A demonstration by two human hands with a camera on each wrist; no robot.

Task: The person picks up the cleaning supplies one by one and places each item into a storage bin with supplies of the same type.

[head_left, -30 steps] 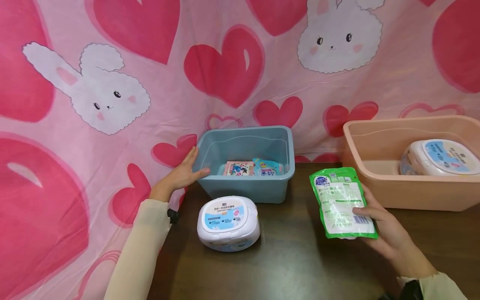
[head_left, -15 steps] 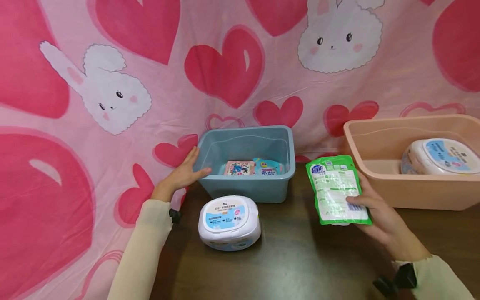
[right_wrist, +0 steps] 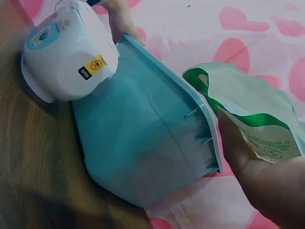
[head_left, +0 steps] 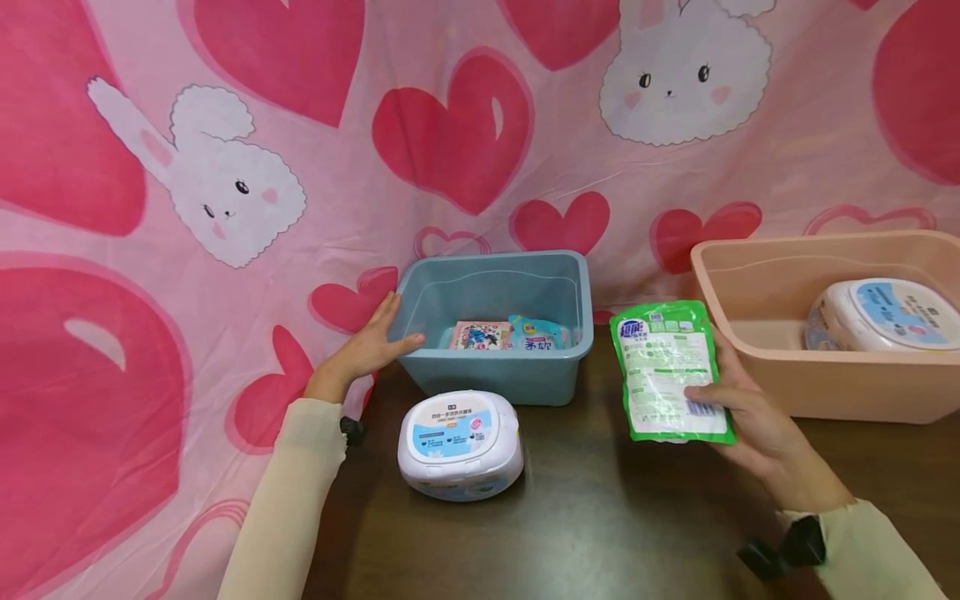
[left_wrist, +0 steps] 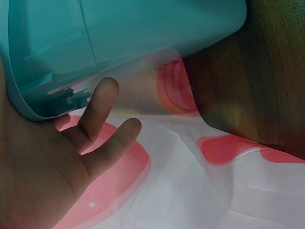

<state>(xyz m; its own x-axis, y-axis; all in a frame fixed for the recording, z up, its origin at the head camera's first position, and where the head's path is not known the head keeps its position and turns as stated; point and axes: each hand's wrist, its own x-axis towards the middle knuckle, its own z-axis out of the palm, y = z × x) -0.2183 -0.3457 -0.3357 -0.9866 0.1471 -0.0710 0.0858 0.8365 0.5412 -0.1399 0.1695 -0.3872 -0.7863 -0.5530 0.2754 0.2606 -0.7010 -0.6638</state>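
Note:
A green and white pouch [head_left: 667,350] with printed text is in my right hand [head_left: 765,433], the thumb across its front. It is held above the table, between the two bins. My left hand [head_left: 363,350] rests at the left rim of the blue bin [head_left: 498,379], its thumb over the front corner. In the left wrist view, two of its fingers [left_wrist: 97,109] stick out loosely beside the bin wall. Inside the blue bin lie a pink patterned packet [head_left: 480,336] and a light-blue packet [head_left: 536,336]. The right wrist view shows the pouch [right_wrist: 257,95] near the blue bin's rim.
A white lidded tub [head_left: 459,450] stands on the dark wooden table [head_left: 570,517] before the blue bin. On the right, a peach bin [head_left: 840,387] holds a similar tub [head_left: 892,317]. Behind hangs a pink cloth [head_left: 337,183] with hearts and rabbits.
My right hand has moved the pouch up and slightly to the left. My left hand stays at the blue bin's rim. The bins and tubs stay in place.

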